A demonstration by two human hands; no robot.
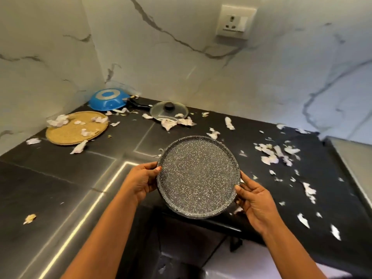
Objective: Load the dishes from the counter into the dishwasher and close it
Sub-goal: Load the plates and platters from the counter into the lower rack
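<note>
Both hands hold a speckled grey round pan (198, 176) up above the front edge of the black counter (50, 174), tilted toward the person. The left hand (144, 181) grips its left rim, thumb over the edge; the right hand (254, 200) grips the lower right rim the same way. In the far corner a blue frying pan (107, 101) lies upside down, with a glass lid (169, 111) just beside its handle and a round woven mat (76, 127) nearer. Pale onion-skin scraps (275, 154) litter the counter. A wall socket (235, 22) sits on the marble backsplash.
</note>
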